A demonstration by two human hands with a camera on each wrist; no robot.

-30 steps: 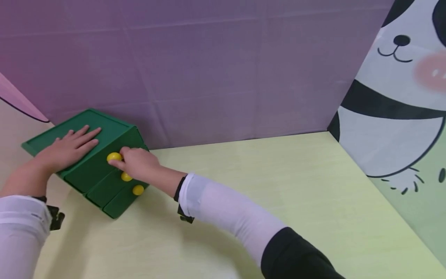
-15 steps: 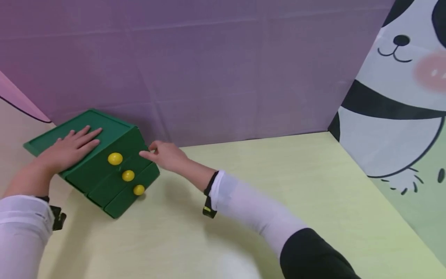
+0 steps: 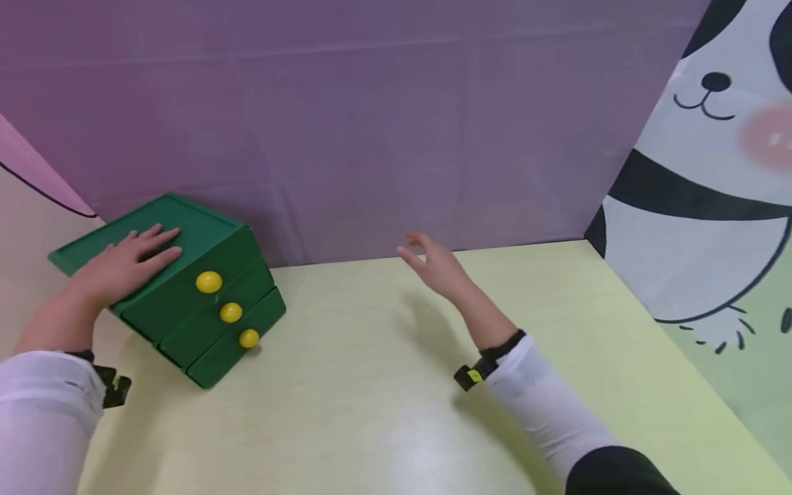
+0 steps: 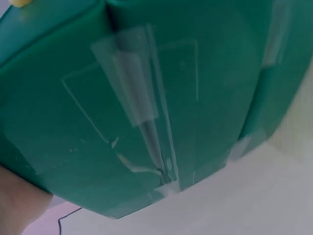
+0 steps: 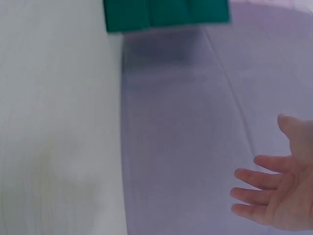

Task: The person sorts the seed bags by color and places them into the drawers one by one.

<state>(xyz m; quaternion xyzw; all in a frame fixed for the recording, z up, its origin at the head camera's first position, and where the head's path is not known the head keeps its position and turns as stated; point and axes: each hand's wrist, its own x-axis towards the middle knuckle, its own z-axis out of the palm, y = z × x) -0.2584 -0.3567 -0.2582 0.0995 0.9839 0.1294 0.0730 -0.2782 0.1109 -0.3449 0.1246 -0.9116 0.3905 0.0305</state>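
Note:
A green chest of drawers (image 3: 185, 309) with three drawers stands at the left, angled in the corner. Each drawer front carries a round yellow knob; the top knob (image 3: 208, 282), middle knob (image 3: 231, 312) and bottom knob (image 3: 249, 338) all show, and the drawers look pushed in. My left hand (image 3: 126, 268) rests flat on the chest's top, fingers spread. Clear tape (image 4: 134, 83) runs across the seams of the chest's side in the left wrist view. My right hand (image 3: 438, 267) hovers over the table to the right of the chest, fingers extended and holding nothing.
A pale wood-grain table (image 3: 346, 385) stretches under both arms. Behind it rises a purple backdrop (image 3: 371, 137), close to the chest's rear. On the right stands a panel (image 3: 699, 261) printed with a panda.
My right hand has let go of the top knob and moved well to the right, away from the chest. The left hand has stayed on the chest's top.

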